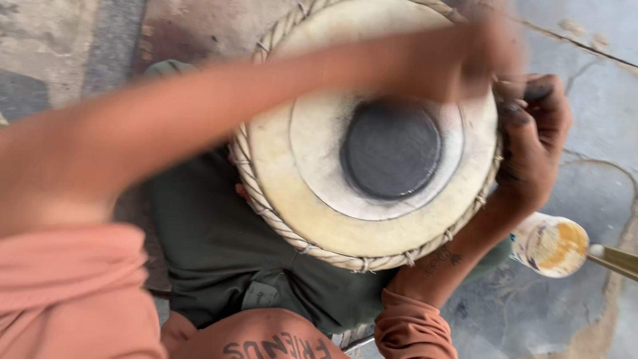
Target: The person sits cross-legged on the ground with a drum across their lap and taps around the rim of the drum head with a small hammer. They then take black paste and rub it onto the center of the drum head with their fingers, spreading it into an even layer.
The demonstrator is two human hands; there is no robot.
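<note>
A person in a salmon-pink shirt point(73, 292) is sitting on a cracked stone floor point(591, 100), working on a hand drum point(365, 146) that is resting in the lap, against dark green trousers point(212, 246). To the left of the drum, the person's left forearm is sweeping in and crossing over the drumhead, and the left hand point(458, 56) is passing over the drum's upper right edge; it is so blurred that the state of its fingers cannot be told. The drum itself is showing a round, cream-coloured skin, yellowed toward the edge, with a paler inner ring smudged grey and a dark grey-black circular patch point(391, 149) sitting a little right of centre. A braided, pale lacing point(279, 226) is running around the rim. At the drum's right side, the right hand point(535, 133) is cupping the rim, its blackened fingers curled closed around the edge and gripping it. Just right of the drum and slightly below it, a small round container point(550, 244) with a stained, yellowish top is lying on the floor, with a brass-coloured tool point(615, 259) touching its right side.
</note>
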